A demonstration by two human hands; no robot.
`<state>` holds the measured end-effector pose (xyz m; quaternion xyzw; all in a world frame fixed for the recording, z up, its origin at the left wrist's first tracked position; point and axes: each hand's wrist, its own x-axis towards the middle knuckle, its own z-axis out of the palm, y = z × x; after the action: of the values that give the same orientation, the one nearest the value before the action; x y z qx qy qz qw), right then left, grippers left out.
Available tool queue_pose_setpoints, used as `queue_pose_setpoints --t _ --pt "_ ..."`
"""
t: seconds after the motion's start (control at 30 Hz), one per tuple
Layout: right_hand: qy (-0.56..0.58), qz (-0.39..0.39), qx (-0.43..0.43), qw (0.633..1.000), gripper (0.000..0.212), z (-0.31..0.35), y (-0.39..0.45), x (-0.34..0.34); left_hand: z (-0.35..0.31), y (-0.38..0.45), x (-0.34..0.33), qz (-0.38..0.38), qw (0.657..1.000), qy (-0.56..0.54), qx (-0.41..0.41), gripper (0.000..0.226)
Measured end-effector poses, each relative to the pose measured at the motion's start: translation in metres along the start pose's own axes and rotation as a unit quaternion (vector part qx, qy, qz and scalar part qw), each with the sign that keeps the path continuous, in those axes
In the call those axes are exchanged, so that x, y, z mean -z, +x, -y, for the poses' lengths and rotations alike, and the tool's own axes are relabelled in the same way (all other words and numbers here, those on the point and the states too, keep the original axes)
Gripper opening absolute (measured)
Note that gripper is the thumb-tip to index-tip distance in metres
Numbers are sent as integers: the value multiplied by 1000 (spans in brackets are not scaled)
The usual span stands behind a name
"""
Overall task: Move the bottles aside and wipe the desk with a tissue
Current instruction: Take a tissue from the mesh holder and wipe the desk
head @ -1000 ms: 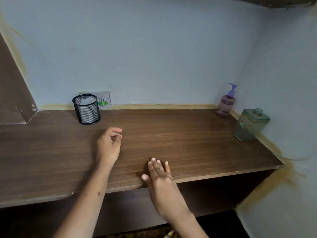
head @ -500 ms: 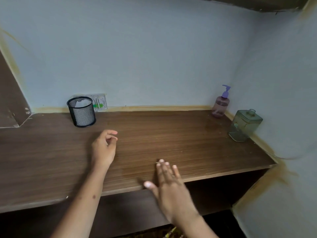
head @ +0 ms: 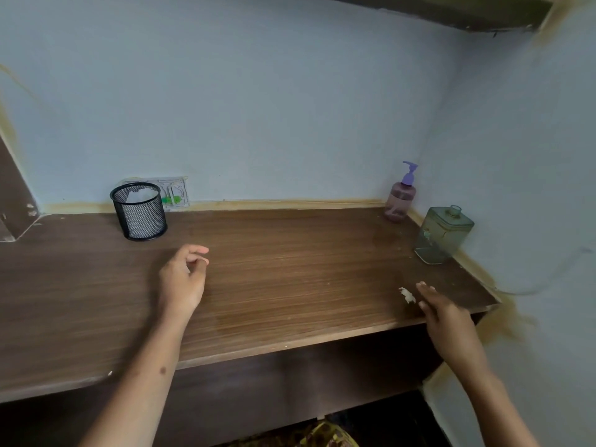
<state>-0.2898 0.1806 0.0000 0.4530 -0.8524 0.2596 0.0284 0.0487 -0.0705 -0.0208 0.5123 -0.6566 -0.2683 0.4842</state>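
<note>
A brown wooden desk (head: 290,262) runs wall to wall. The purple pump bottle (head: 401,198) stands in the back right corner. A green square bottle (head: 442,235) stands in front of it, against the right wall. My right hand (head: 446,317) lies flat near the desk's right front edge with its fingers straight. A small scrap of white tissue (head: 407,295) shows at its fingertips; the hand is blurred. Over the middle of the desk my left hand (head: 182,282) hovers with its fingers loosely curled, and it holds nothing.
A black mesh cup (head: 140,217) with crumpled white paper inside stands at the back left, in front of a wall socket (head: 175,191). A slanted wooden panel (head: 13,201) bounds the left end. A shelf edge (head: 451,11) hangs overhead. Dark space lies below the desk.
My right hand has slid from the desk's front middle to its right front edge, and the tissue scrap now shows at its fingers. My left hand has stayed nearly in place.
</note>
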Motion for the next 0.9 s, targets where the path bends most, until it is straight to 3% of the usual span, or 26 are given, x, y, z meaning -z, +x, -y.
queue_pose_setpoints --t 0.1,0.23,0.33,0.57,0.73,0.9 --pt "-12 1 14 1000 40 7 6 -1 0 0 0 3 1000 3 3 23" --pt "-45 26 22 998 59 26 9 -8 0 0 1 2 1000 5 3 25" --pt "-62 21 25 998 62 44 6 -20 1 2 -1 -1 1000 3 5 24" --pt "-33 -11 -60 998 54 55 12 -26 2 1 0 -5 1000 0 -1 26" --pt "-110 4 -53 993 38 53 17 -28 4 4 -3 -1 1000 -5 -12 27" --pt "-101 -5 -75 992 25 62 30 -33 6 5 -3 0 1000 -3 -12 28"
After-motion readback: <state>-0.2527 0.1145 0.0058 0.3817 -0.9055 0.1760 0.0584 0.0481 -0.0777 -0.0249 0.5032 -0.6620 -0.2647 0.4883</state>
